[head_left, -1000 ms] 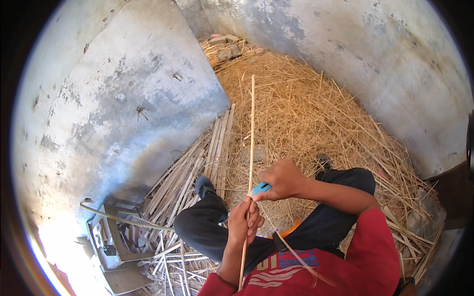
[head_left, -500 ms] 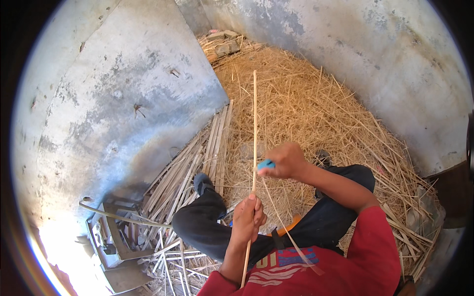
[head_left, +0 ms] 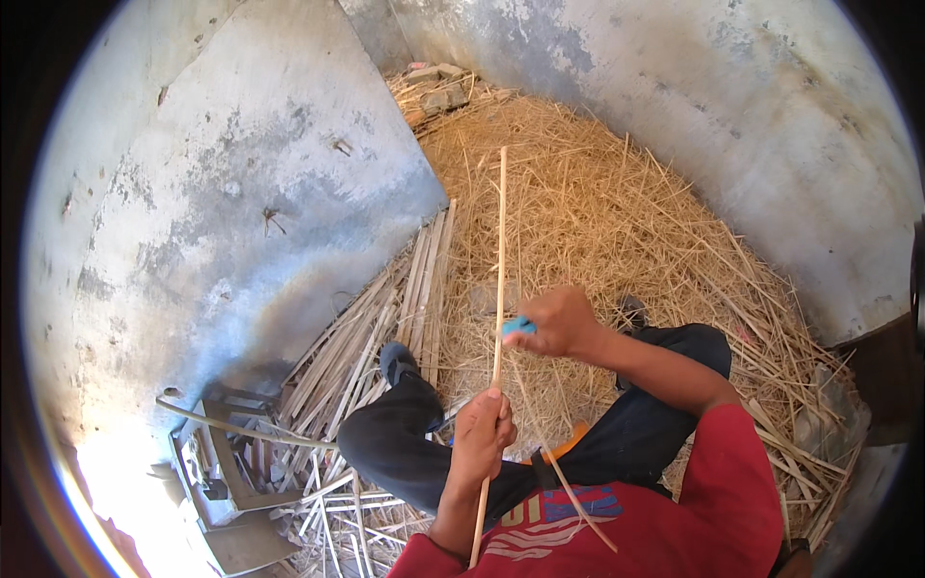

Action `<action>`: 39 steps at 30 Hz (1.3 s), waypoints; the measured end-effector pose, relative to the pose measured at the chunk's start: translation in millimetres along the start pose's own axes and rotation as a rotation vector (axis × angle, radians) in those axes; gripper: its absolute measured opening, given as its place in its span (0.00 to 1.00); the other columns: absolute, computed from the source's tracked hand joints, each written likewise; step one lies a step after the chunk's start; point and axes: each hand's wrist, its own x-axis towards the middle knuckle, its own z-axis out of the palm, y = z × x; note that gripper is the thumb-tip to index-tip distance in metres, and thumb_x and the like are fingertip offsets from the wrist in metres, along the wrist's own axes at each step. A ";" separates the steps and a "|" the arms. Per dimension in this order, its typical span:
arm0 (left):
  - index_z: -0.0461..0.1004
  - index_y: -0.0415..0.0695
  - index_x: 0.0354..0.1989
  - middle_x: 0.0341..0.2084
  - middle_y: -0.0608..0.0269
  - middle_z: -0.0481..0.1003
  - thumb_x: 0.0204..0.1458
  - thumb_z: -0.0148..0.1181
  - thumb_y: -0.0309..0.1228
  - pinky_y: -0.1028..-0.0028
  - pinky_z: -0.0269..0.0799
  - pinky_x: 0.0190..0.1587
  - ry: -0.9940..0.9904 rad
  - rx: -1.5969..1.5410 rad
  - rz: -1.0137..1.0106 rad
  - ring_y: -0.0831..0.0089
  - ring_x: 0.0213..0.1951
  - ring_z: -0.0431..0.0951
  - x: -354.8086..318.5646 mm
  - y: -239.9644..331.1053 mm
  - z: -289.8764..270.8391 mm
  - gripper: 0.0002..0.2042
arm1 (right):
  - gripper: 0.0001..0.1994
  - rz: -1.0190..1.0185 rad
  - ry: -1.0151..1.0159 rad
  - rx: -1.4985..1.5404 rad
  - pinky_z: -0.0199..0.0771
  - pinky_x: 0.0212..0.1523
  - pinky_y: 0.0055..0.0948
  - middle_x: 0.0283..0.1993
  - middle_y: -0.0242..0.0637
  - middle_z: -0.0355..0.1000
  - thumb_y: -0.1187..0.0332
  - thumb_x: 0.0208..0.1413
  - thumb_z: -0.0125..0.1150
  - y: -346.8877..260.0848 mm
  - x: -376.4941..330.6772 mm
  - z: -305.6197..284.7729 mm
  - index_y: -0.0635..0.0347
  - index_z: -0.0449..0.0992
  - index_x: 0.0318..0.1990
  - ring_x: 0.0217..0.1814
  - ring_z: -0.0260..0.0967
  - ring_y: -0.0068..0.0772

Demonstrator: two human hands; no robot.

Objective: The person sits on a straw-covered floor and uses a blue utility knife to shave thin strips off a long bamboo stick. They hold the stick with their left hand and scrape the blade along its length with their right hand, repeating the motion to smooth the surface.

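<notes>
A long, thin, pale wooden stick [head_left: 502, 222] runs from beside my body up and away over the straw. My left hand [head_left: 482, 433] is closed around its lower part. In a closed fist, my right hand [head_left: 561, 323] grips a small blue tool [head_left: 518, 326], whose end rests at the stick just beyond my left hand; its working edge is hidden. A narrow pale strip [head_left: 564, 472] slants from below my right hand down across my red shirt.
Straw-like shavings [head_left: 597, 212] cover the floor ahead. Piled wooden strips [head_left: 332, 356] lie to the left, beside a wooden frame [head_left: 226, 462] and a leaning grey panel [head_left: 279, 154]. Something orange [head_left: 567, 443] shows between my legs. A worn wall [head_left: 752, 125] stands at right.
Both hands and the stick have shifted slightly toward my body, and the stick's far tip sits a little lower. The narrow strip below my right hand has swung to another position.
</notes>
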 end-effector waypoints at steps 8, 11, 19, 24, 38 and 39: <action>0.61 0.46 0.24 0.10 0.72 0.57 0.66 0.42 0.40 0.81 0.48 0.16 -0.025 0.046 -0.041 0.84 0.12 0.54 -6.8 -12.2 4.6 0.17 | 0.35 0.137 0.053 -0.178 0.57 0.11 0.34 0.07 0.31 0.57 0.28 0.50 0.46 52.0 10.7 2.1 0.50 0.65 0.11 0.08 0.58 0.33; 0.61 0.45 0.24 0.10 0.73 0.57 0.65 0.43 0.39 0.81 0.49 0.16 -0.023 0.046 -0.033 0.84 0.12 0.54 -9.6 -11.9 0.4 0.17 | 0.35 0.127 0.031 -0.117 0.58 0.11 0.34 0.08 0.32 0.59 0.28 0.51 0.44 46.2 14.4 -3.5 0.51 0.66 0.12 0.08 0.59 0.33; 0.62 0.46 0.23 0.12 0.74 0.58 0.66 0.42 0.40 0.81 0.51 0.17 -0.024 0.270 -0.028 0.85 0.14 0.55 -26.0 -14.1 1.8 0.18 | 0.37 0.223 0.069 -0.216 0.56 0.11 0.32 0.07 0.29 0.58 0.29 0.55 0.38 84.8 22.9 -4.8 0.52 0.67 0.12 0.08 0.57 0.30; 0.63 0.45 0.22 0.15 0.75 0.61 0.66 0.41 0.38 0.81 0.54 0.21 -0.069 0.365 -0.020 0.86 0.19 0.57 -47.1 -16.6 0.5 0.18 | 0.37 0.178 0.173 -0.291 0.49 0.09 0.29 0.07 0.25 0.52 0.29 0.57 0.33 119.3 36.3 -19.4 0.49 0.64 0.12 0.08 0.50 0.24; 0.63 0.45 0.23 0.12 0.75 0.60 0.66 0.43 0.39 0.83 0.51 0.17 0.069 0.193 -0.045 0.87 0.14 0.57 -70.2 -29.0 -40.5 0.18 | 0.35 0.816 -0.199 0.592 0.67 0.30 0.29 0.26 0.30 0.62 0.34 0.59 0.42 154.6 29.7 -37.3 0.62 0.76 0.46 0.27 0.60 0.24; 0.63 0.45 0.23 0.12 0.74 0.60 0.66 0.43 0.40 0.83 0.51 0.16 0.063 0.188 -0.027 0.86 0.14 0.57 -65.6 -25.7 -38.2 0.18 | 0.31 0.803 -0.195 0.779 0.67 0.30 0.27 0.25 0.29 0.62 0.39 0.58 0.49 126.0 29.7 -27.8 0.61 0.73 0.52 0.27 0.60 0.24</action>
